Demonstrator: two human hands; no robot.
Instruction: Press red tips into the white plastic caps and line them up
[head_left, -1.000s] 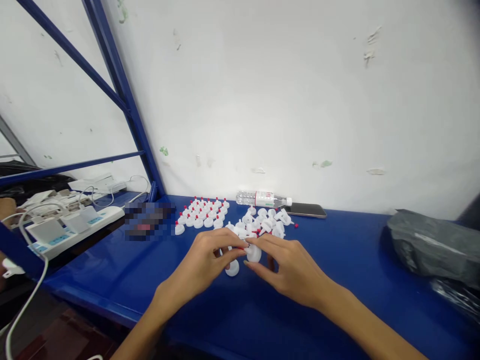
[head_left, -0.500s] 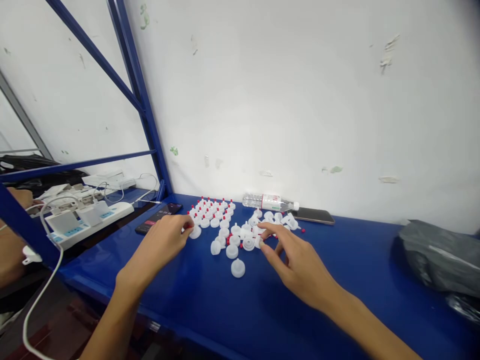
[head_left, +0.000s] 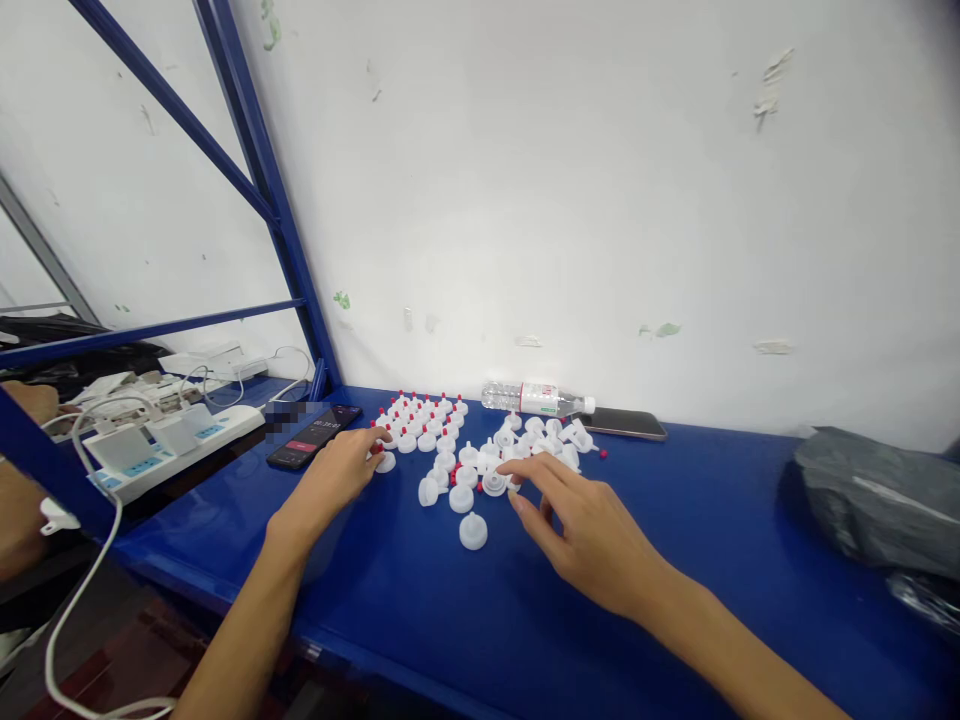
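My left hand [head_left: 341, 472] is at the near left corner of rows of white bottle caps with red tips [head_left: 427, 440]. Its thumb and fingers close around the red tip of one white cap [head_left: 385, 463], which sits on the blue table; the fingers partly hide it. Over the right side of a loose heap of white caps [head_left: 466, 477], my right hand [head_left: 589, 520] holds its thumb and forefinger apart, with nothing visible between them. Small red tips [head_left: 456, 474] lie among the heap. One white cap [head_left: 473, 532] stands apart, nearer to me.
A clear plastic bottle [head_left: 536, 398] lies behind the caps, beside a dark phone [head_left: 622, 424]. Another phone [head_left: 315, 437] with a lit screen lies left. A power strip [head_left: 180, 450] with chargers is further left, near another person's arm [head_left: 22, 500]. A grey plastic bag [head_left: 877, 500] lies right.
The view has shifted slightly. My left fingers have loosened a little at the red-tipped cap. My right hand has shifted slightly left, its forefinger now reaching over the loose caps.
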